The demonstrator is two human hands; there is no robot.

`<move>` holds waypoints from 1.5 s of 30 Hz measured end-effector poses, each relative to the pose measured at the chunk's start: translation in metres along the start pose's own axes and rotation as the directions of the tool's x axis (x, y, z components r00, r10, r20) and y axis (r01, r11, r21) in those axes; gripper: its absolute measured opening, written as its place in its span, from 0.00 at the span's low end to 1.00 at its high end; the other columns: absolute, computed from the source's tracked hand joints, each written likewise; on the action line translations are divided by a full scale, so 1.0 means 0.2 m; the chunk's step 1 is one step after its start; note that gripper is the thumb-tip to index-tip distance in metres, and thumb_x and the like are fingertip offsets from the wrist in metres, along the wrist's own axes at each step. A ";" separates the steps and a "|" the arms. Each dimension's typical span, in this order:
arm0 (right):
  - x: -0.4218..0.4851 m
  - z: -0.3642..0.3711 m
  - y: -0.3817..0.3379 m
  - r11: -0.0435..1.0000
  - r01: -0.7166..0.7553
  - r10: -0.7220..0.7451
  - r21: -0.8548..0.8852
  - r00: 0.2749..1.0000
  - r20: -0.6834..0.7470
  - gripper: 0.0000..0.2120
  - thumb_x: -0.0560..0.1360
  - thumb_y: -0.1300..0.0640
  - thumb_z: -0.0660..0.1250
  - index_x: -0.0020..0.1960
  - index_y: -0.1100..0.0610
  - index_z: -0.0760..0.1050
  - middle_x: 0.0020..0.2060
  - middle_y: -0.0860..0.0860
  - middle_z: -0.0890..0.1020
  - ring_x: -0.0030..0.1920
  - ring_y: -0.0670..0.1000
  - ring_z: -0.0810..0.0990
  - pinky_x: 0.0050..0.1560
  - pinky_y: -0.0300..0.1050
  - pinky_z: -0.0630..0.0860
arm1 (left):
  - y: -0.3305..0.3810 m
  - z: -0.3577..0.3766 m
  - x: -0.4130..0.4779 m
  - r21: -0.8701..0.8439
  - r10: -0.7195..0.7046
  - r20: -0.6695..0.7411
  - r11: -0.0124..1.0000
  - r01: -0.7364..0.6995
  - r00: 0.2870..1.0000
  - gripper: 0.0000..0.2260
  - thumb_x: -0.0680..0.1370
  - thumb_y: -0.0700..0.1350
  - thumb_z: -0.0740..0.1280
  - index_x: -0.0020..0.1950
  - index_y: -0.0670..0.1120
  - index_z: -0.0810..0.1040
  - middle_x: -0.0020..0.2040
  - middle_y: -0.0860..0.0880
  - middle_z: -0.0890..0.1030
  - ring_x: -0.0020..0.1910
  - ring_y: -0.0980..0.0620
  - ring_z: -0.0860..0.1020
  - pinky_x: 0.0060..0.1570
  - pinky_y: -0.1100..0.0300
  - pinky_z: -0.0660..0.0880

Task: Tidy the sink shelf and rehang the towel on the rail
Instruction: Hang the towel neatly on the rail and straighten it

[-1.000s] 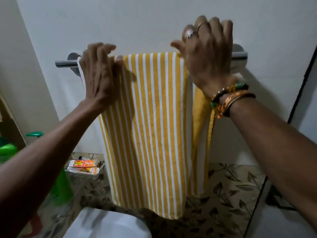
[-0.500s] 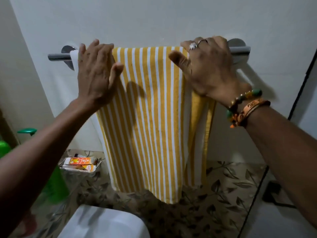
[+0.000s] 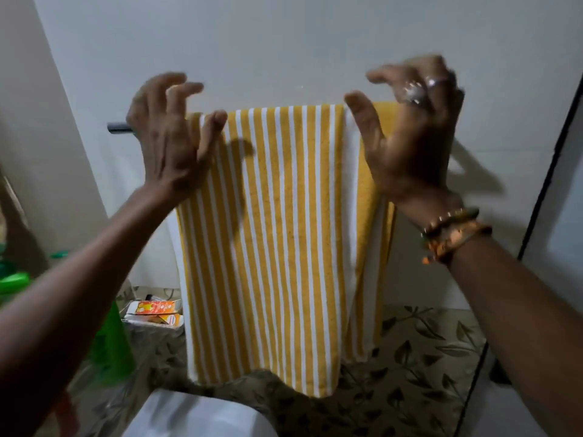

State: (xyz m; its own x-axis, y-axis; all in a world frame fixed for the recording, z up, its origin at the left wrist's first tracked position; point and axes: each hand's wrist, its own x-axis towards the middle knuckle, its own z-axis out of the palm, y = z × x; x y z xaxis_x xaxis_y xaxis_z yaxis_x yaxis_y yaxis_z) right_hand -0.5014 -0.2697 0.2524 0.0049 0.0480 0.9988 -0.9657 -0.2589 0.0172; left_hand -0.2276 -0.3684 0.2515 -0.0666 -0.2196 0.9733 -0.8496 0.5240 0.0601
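A yellow and white striped towel point(image 3: 284, 231) hangs folded over the metal rail point(image 3: 118, 127) on the white wall. Only the rail's left end shows; my hands and the towel hide the remainder. My left hand point(image 3: 167, 137) hovers in front of the towel's upper left corner, fingers spread and curled, holding nothing. My right hand point(image 3: 410, 130), with rings and beaded bracelets, is lifted off at the towel's upper right corner, fingers apart and empty. Both hands are blurred by motion.
A small shelf point(image 3: 148, 326) at lower left holds orange boxes point(image 3: 154, 309). Green plastic containers point(image 3: 110, 342) stand at the far left. Leaf-patterned tiles point(image 3: 410, 357) run below the towel. A white rounded fixture point(image 3: 202, 417) lies at the bottom. A dark door frame point(image 3: 549, 171) borders the right.
Both hands have come off the towel and rail and pulled back toward me with fingers spread. The towel stays hanging on the rail.
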 end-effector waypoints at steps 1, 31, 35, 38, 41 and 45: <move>-0.07 -0.09 -0.02 0.984 -0.100 0.110 0.150 0.992 -0.063 0.17 0.79 0.45 0.65 0.56 0.59 0.77 0.50 0.55 0.78 0.48 0.54 0.78 0.51 0.54 0.76 | 0.05 -0.02 -0.08 -0.084 -0.077 -0.106 0.994 0.068 0.991 0.23 0.80 0.59 0.62 0.67 0.43 0.73 0.67 0.41 0.71 0.70 0.43 0.67 0.69 0.50 0.60; -0.75 -0.27 0.16 0.421 -0.903 0.124 -0.081 -0.032 0.992 0.41 0.54 0.45 0.84 0.63 0.55 0.74 0.55 0.48 0.84 0.55 0.48 0.83 0.59 0.52 0.80 | -0.10 0.00 -0.69 -0.500 -0.714 0.441 0.308 0.809 0.544 0.17 0.73 0.56 0.73 0.54 0.46 0.78 0.46 0.55 0.83 0.41 0.59 0.83 0.40 0.61 0.79; -0.81 -0.36 0.18 0.568 -0.790 0.037 -0.231 -0.256 0.966 0.47 0.58 0.49 0.84 0.71 0.53 0.66 0.62 0.48 0.80 0.62 0.50 0.79 0.66 0.55 0.75 | -0.10 -0.01 -0.69 -0.508 -0.712 0.429 0.319 0.800 0.556 0.19 0.73 0.57 0.73 0.56 0.45 0.78 0.51 0.51 0.83 0.49 0.51 0.82 0.49 0.53 0.79; -0.81 -0.40 0.17 0.663 -0.688 0.014 -0.296 -0.384 0.923 0.46 0.63 0.51 0.82 0.75 0.53 0.62 0.67 0.49 0.76 0.66 0.52 0.75 0.69 0.55 0.71 | -0.09 -0.01 -0.69 -0.510 -0.716 0.418 0.325 0.797 0.559 0.17 0.74 0.55 0.73 0.53 0.45 0.77 0.51 0.50 0.82 0.51 0.47 0.82 0.51 0.50 0.80; -0.84 -0.52 0.22 0.791 -0.401 0.151 -0.463 -0.605 0.782 0.31 0.79 0.55 0.67 0.78 0.59 0.58 0.73 0.55 0.69 0.72 0.56 0.68 0.73 0.52 0.66 | -0.09 -0.01 -0.69 -0.499 -0.708 0.428 0.334 0.800 0.562 0.12 0.74 0.56 0.72 0.48 0.49 0.76 0.50 0.50 0.82 0.51 0.47 0.81 0.50 0.49 0.80; -0.88 -0.69 0.29 0.915 0.083 0.359 -0.394 -0.611 0.705 0.18 0.86 0.55 0.45 0.73 0.59 0.59 0.79 0.55 0.52 0.78 0.53 0.52 0.67 0.36 0.59 | -0.10 0.00 -0.70 -0.469 -0.704 0.431 0.359 0.807 0.564 0.17 0.74 0.59 0.71 0.47 0.46 0.73 0.47 0.48 0.79 0.45 0.50 0.78 0.44 0.53 0.78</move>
State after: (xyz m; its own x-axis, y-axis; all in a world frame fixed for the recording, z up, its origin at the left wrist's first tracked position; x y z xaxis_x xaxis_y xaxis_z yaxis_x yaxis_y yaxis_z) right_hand -0.5945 -0.1611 0.0722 -0.1669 -0.8029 -0.5722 -0.9858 0.1470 0.0813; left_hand -0.2012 -0.3486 0.1148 0.3346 -0.8478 0.4116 -0.1138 0.3972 0.9107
